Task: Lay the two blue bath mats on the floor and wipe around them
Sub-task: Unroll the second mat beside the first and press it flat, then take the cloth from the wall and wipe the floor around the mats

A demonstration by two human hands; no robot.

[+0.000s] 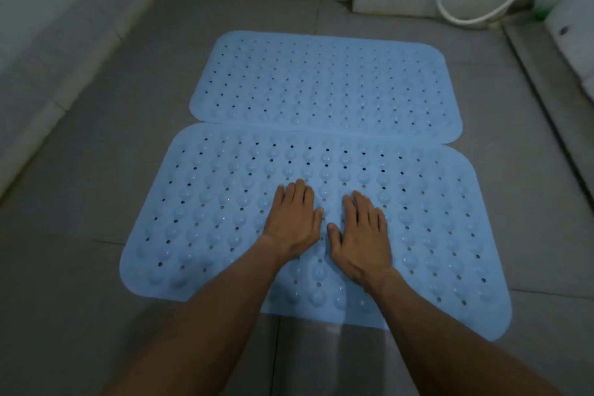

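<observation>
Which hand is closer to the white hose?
Right. The right hand lies flat on the near mat, on the white hose's side; the left hand lies beside it, farther away.

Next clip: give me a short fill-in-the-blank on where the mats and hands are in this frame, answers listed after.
1. Both the left hand and the right hand lie palm-down on the ____ mat.
2. The far mat lies ____ on the floor.
3. A white ____ curves along the wall at upper right.
4. Neither hand holds a ____.

Missing words: near; flat; hose; cloth
</observation>
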